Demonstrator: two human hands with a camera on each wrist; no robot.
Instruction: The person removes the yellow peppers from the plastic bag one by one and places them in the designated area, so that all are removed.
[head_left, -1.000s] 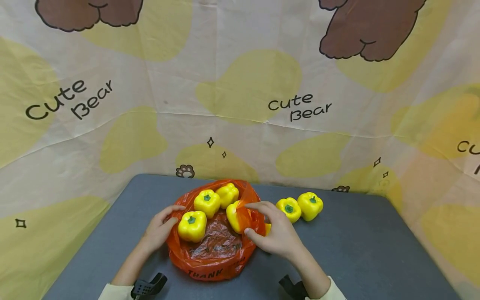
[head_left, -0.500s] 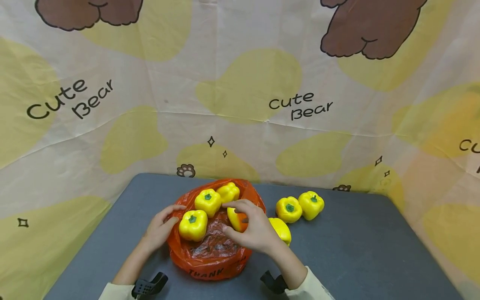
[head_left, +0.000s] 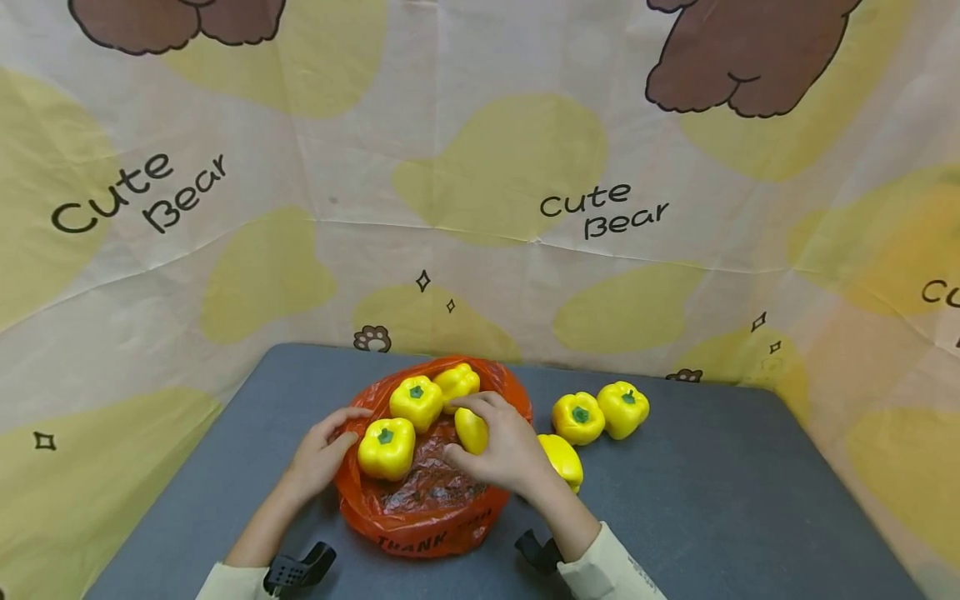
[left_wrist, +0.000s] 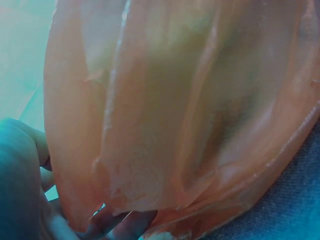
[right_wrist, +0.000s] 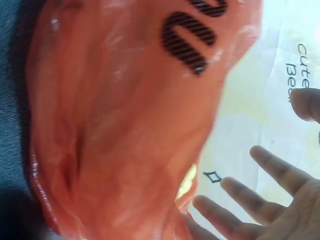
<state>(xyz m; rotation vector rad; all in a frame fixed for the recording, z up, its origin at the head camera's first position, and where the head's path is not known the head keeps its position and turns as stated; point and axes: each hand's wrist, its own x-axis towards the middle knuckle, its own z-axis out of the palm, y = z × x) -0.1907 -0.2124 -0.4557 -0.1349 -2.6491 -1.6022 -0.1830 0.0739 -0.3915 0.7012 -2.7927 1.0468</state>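
Note:
A red plastic bag point(head_left: 431, 533) printed with THANK stands with its mouth spread wide in the head view. Several yellow bell peppers point(head_left: 386, 449) lie inside it. My left hand point(head_left: 318, 458) holds the bag's left rim between thumb and fingers; the left wrist view shows fingers partly behind the thin plastic point(left_wrist: 150, 125). Over the bag's right side is my right hand point(head_left: 506, 446), close to a bell pepper point(head_left: 471, 431) that it partly covers. Its fingers point(right_wrist: 245, 195) look spread and fairly straight in the right wrist view, holding nothing.
Outside the bag, a bell pepper point(head_left: 562, 462) lies beside my right wrist, partly hidden. Two more bell peppers point(head_left: 577, 419) sit together farther right on the grey table point(head_left: 720, 500). A printed cloth point(head_left: 480, 167) hangs behind the table.
My right hand has let go of the bag's right rim and moved left over the opening. The rim has fallen back outward, uncovering the right-hand pepper. My left hand stays put.

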